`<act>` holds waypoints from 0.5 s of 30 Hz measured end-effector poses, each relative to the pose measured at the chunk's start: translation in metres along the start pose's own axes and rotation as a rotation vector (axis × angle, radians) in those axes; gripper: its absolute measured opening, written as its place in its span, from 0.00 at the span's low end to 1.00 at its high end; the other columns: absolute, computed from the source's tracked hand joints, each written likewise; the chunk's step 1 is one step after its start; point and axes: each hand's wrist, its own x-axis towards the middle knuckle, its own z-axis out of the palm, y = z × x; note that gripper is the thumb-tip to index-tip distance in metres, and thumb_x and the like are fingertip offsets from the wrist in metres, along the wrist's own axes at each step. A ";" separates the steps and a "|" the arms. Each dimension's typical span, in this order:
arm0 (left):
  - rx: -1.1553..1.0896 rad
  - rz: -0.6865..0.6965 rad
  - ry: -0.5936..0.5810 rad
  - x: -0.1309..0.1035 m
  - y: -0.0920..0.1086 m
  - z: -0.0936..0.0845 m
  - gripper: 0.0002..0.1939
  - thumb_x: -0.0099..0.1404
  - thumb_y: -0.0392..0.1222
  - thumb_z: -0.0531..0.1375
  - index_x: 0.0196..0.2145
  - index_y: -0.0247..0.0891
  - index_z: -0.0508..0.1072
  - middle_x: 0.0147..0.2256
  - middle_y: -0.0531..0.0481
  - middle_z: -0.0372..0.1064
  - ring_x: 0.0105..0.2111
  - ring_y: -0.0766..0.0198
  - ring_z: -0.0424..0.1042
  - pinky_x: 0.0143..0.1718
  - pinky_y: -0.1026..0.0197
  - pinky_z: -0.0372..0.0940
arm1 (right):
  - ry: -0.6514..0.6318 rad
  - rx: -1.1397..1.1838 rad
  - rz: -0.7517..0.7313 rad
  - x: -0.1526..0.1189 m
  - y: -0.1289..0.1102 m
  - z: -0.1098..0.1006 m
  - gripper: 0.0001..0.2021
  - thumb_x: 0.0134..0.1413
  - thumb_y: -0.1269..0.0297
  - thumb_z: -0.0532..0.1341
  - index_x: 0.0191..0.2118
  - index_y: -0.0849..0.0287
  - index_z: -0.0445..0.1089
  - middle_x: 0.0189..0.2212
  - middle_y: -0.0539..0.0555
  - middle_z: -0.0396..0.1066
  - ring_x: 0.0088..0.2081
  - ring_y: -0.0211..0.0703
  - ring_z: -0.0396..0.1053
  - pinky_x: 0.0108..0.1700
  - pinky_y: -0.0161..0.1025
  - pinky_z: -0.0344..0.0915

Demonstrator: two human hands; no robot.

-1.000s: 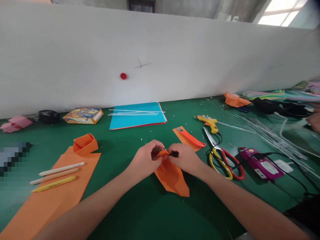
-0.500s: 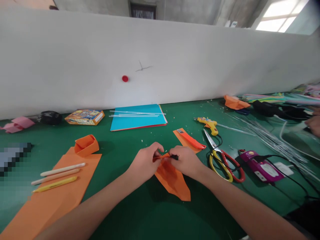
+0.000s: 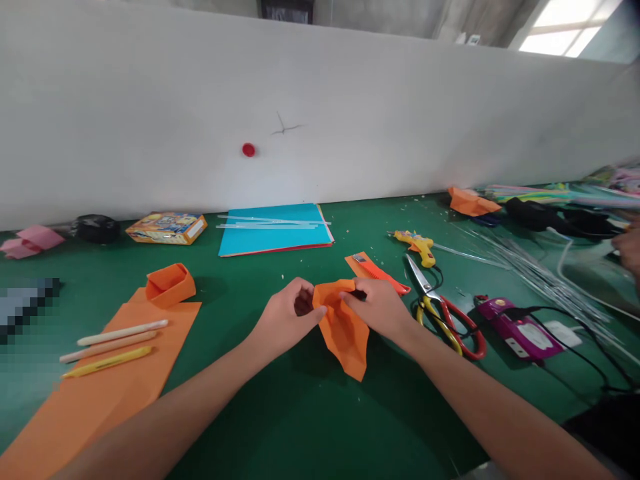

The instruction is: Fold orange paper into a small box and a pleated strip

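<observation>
Paper (image 3: 345,333), orange and creased, hangs between the two hands in the middle of the scene, above the near part of the green table (image 3: 300,433), its narrow lower end pointing toward the near side. The left hand (image 3: 286,312) pinches its upper left edge, thumb on the near face and bent index finger close behind. The right hand (image 3: 383,307) pinches the upper right edge in the same manner, thumb tip pressed on the near face

Printing shows best on the orange-and-blue carton (image 3: 167,229) at the far left: coloured artwork on top and a pale patch on its right end, the lettering too small to read. The yellow pen (image 3: 107,362), at the left, has faint dark print along its barrel, likewise unreadable. It lies near two pale sticks (image 3: 123,332) on orange sheets (image 3: 125,393), with a folded orange loop (image 3: 173,285) at their far end. The purple power block (image 3: 520,331) at the right has a whitish oval label whose wording cannot be made out

Just beyond the right hand, an orange-red cutter (image 3: 384,275) lies on an orange strip (image 3: 355,265). To its right are scissors (image 3: 425,283) with one yellow and one red handle, and farther off a yellow glue gun (image 3: 417,245). Clear thin strips (image 3: 267,225) rest across blue sheets (image 3: 270,243) at the far middle, near the white wall (image 3: 150,113) that bears a round red cap (image 3: 249,150)
</observation>
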 end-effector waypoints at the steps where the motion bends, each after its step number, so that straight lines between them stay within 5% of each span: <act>1: -0.025 -0.004 0.000 0.000 -0.001 0.001 0.09 0.60 0.46 0.63 0.36 0.41 0.70 0.32 0.53 0.73 0.31 0.64 0.73 0.31 0.61 0.71 | 0.016 0.004 0.014 0.001 0.002 -0.001 0.18 0.58 0.60 0.60 0.21 0.55 0.55 0.17 0.47 0.61 0.20 0.37 0.57 0.24 0.37 0.49; 8: -0.012 0.047 0.108 -0.002 -0.004 0.009 0.05 0.62 0.40 0.61 0.36 0.42 0.77 0.37 0.51 0.76 0.35 0.64 0.75 0.38 0.60 0.73 | 0.012 0.033 0.008 0.004 0.007 -0.001 0.13 0.59 0.61 0.58 0.24 0.56 0.62 0.19 0.48 0.65 0.21 0.38 0.59 0.24 0.37 0.50; 15: 0.188 0.290 0.145 -0.004 -0.004 0.010 0.11 0.65 0.33 0.58 0.40 0.42 0.79 0.40 0.50 0.76 0.34 0.67 0.75 0.36 0.63 0.72 | -0.038 0.009 -0.111 0.002 0.005 0.006 0.15 0.61 0.62 0.57 0.24 0.56 0.59 0.19 0.46 0.62 0.22 0.36 0.58 0.24 0.36 0.48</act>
